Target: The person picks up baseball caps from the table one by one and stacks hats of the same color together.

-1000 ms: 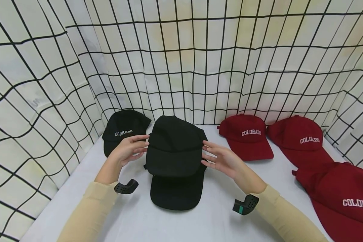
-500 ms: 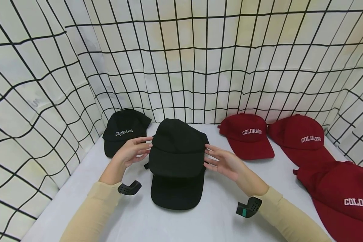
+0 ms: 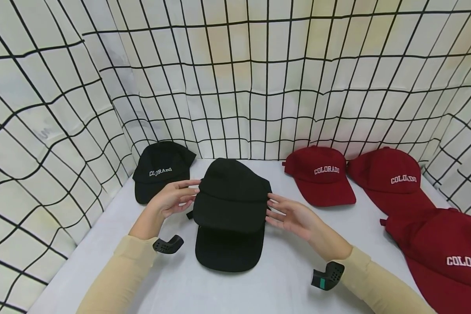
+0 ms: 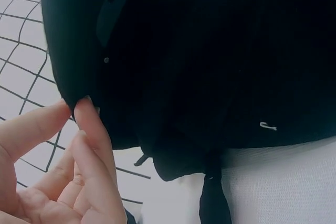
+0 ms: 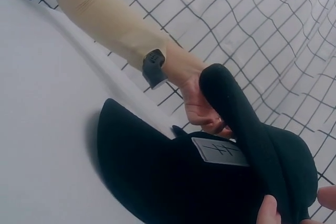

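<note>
Two black caps stand at the middle of the head view. The upper black cap point(image 3: 232, 196) is held over the lower black cap point(image 3: 229, 250), whose brim sticks out below it. My left hand point(image 3: 173, 199) pinches the upper cap's left edge between thumb and finger, as the left wrist view shows. On the opposite edge my right hand point(image 3: 294, 218) grips the same cap; its thumb and a finger show on either side of the edge in the right wrist view. A light patch point(image 5: 220, 151) with dark marks sits on the lower cap's front.
Another black cap point(image 3: 162, 170) lettered COLORADO lies at the back left. Three red COLORADO caps, a back one point(image 3: 319, 174), a corner one point(image 3: 392, 174) and a near one point(image 3: 443, 248), line the right side. Black grid netting point(image 3: 251, 78) rises behind the white surface point(image 3: 172, 283).
The upper black cap has shifted slightly right and down over the lower one, both hands moving with it. The other caps stay in place.
</note>
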